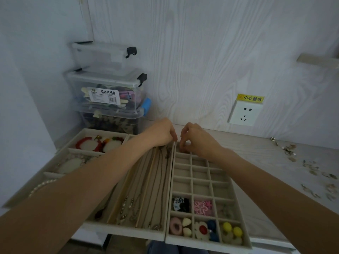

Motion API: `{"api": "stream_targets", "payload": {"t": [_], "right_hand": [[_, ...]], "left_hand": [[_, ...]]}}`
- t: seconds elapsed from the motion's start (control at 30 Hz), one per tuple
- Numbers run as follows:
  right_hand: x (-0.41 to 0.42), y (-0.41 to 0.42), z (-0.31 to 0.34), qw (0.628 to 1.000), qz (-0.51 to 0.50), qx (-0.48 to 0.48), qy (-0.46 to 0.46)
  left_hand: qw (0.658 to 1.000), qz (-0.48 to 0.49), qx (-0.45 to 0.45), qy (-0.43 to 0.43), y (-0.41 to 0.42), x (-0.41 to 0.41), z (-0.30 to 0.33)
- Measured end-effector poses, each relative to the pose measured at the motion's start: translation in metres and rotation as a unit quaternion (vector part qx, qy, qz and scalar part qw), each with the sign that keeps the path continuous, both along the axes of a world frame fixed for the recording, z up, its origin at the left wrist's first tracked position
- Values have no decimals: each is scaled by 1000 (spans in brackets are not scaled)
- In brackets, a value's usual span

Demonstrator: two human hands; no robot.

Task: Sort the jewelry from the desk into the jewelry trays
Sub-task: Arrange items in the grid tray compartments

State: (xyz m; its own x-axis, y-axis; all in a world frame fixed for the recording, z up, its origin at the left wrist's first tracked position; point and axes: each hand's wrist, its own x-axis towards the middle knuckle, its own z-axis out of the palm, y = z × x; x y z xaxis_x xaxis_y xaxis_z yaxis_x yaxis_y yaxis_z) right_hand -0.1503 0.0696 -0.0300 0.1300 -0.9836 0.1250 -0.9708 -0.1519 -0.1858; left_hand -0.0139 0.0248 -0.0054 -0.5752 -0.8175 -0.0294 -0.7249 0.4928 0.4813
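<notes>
Box label (105,96) 欧式收纳盒, sticker (250,98) — perhaps 小心触电

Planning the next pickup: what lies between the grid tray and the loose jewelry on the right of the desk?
Head view: bare desk between grid tray and loose jewelry.

We have one view, from a camera worn on the head, looking forward and down over both forearms at the desk (256,153). It sits close above the trays (183,233) and faces the wall (201,52) behind them.
</notes>
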Motion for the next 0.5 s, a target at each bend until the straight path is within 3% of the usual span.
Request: {"api": "stream_targets", "payload": {"t": [0.4, 0.5], "right_hand": [[-3, 2, 7, 999, -26, -19, 7], [0, 2, 4, 998, -45, -14, 43]], "left_hand": [[1000, 12, 2, -3, 0, -3, 1], [1000, 15, 5, -7, 0, -4, 2]]}}
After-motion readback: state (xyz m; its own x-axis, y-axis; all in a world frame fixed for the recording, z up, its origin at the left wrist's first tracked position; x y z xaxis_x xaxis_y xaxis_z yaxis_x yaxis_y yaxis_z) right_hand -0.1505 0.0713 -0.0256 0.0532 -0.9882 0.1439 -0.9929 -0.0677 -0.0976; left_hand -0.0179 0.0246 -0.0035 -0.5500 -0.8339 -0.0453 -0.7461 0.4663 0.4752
